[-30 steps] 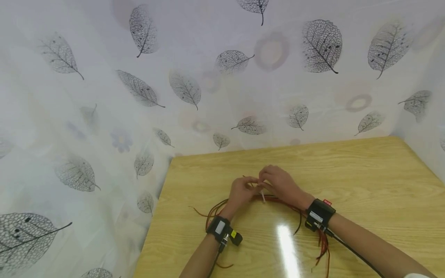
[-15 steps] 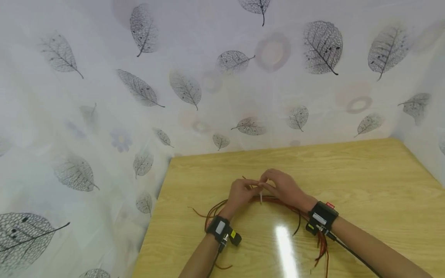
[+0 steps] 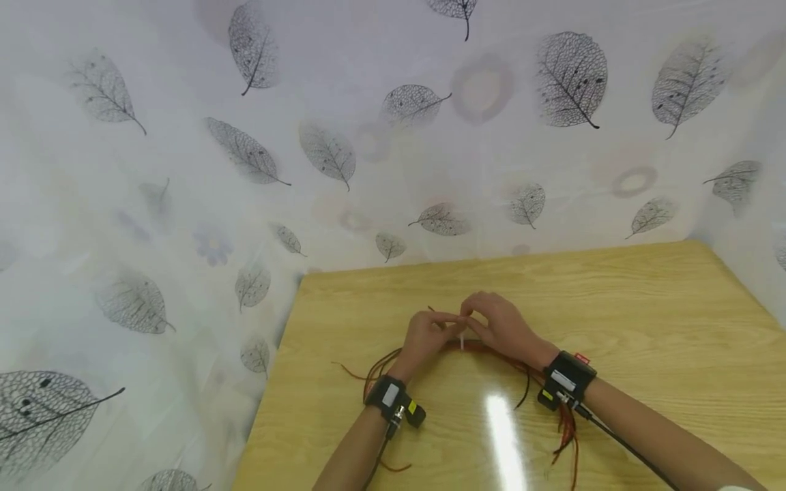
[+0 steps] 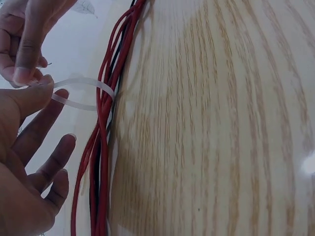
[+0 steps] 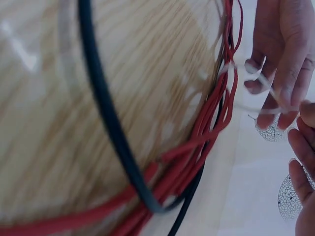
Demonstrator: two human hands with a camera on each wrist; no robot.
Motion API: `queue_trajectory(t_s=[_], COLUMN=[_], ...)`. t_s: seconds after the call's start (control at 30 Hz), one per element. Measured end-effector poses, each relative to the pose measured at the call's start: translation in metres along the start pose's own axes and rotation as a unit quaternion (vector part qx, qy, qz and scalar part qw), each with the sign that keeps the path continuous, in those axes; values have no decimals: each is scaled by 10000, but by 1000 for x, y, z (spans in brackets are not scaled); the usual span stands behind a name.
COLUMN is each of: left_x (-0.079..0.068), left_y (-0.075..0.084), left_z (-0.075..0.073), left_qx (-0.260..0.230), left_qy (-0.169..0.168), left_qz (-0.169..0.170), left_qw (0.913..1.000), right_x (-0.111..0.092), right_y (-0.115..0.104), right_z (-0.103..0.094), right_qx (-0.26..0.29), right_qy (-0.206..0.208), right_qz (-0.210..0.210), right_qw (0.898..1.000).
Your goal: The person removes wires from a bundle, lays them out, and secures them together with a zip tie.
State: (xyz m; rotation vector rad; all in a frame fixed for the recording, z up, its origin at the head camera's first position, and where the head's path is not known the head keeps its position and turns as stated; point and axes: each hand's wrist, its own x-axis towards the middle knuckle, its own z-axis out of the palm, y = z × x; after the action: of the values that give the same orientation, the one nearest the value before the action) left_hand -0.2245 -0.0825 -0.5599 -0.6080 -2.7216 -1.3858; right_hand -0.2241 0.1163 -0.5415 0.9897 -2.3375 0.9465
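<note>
A white cable tie (image 4: 78, 81) loops around a bundle of red and black wires (image 4: 102, 123); the loop is wide and stands out from the bundle. My left hand (image 3: 426, 339) pinches the tie between thumb and index finger, its other fingers loosely bent. Close against it, my right hand (image 3: 500, 327) pinches the tie's end with thumb and fingertips. The fingertips of both hands meet above the wires, so the tie's head is hidden. In the right wrist view the tie looks blurred beside the left hand (image 5: 285, 54).
Both hands work over a wood-grain table (image 3: 614, 307). The wires arc beneath the wrists, with loose ends at left (image 3: 350, 372) and right (image 3: 568, 436). Behind the table hangs a pale curtain (image 3: 368, 68) with leaf prints. Each wrist wears a black camera strap (image 3: 568, 378).
The hands stay nearly in place, still pinching the cable tie. The visible strip of the tie has swung from a slant to upright, and the right fingertips have shifted slightly.
</note>
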Motion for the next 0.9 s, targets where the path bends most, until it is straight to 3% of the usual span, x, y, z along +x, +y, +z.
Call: queue_trajectory(t_s=[0.3,0.57,0.9], left_x=[1,1,0], left_y=[-3,-12,-19], left_z=[0,4,8], left_qx=[-112,213,549], left_qy=[-196,-388,-399], left_qz=[88,213,793], left_qw=[9997,9988,9945], right_x=[5,13,23], right_y=[-6,-11,-19], right_z=[-4,-12,-24], right_qx=[108,179,351], right_qy=[237,375,642], right_qz=[47,-23,-101], right_qw=[9996,9991,9973])
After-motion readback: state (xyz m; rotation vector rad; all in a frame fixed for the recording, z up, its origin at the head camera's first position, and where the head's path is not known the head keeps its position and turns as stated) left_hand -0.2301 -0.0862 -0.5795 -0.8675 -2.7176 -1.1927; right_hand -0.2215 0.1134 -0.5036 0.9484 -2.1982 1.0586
